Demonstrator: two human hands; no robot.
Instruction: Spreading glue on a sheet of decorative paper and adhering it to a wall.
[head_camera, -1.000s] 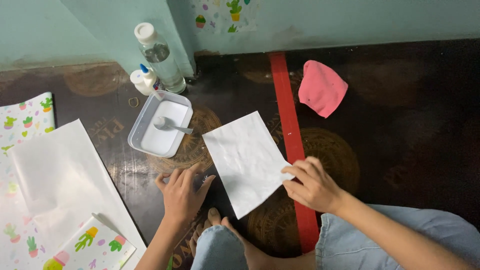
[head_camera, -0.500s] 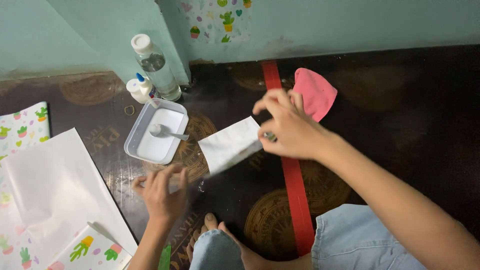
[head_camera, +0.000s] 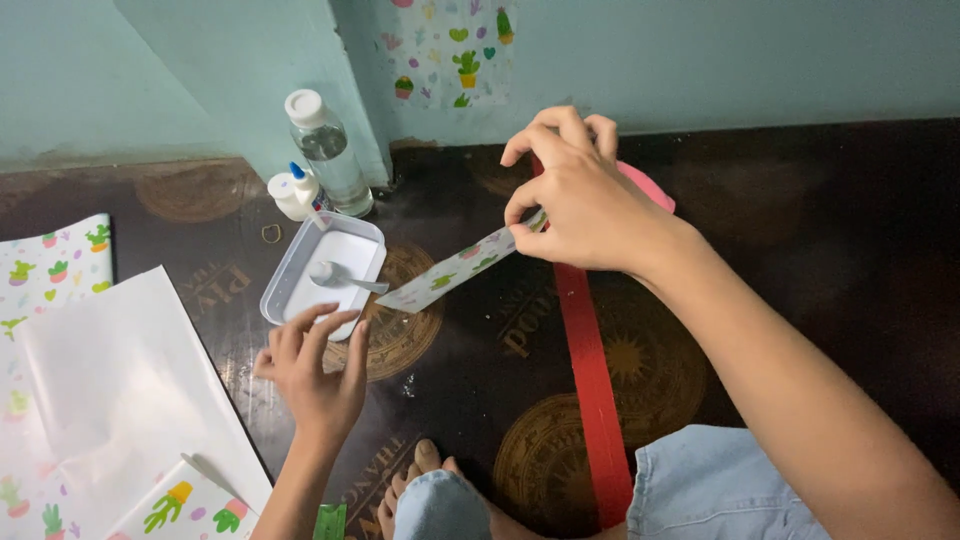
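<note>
Patterned paper sheet (head_camera: 455, 273), cactus print showing, lifted off the floor (head_camera: 820, 230) at one end, pinched between thumb and fingers of right hand (head_camera: 570, 190), tilted down toward white glue tray (head_camera: 325, 275) with spoon (head_camera: 340, 276). Left hand (head_camera: 315, 375) spread, hovering just below tray, empty. No glue visible on sheet yet. Bottles (head_camera: 325, 150) beyond tray by wall corner.

Beyond the fingers, near the wall: clear bottle (head_camera: 325, 150) and small glue bottle (head_camera: 295, 192). Just past the left fingertips, white tray (head_camera: 290, 290) with spoon (head_camera: 345, 277). Behind the right fingers, pink cloth (head_camera: 650, 188); beneath them, red strip (head_camera: 592, 380).
</note>
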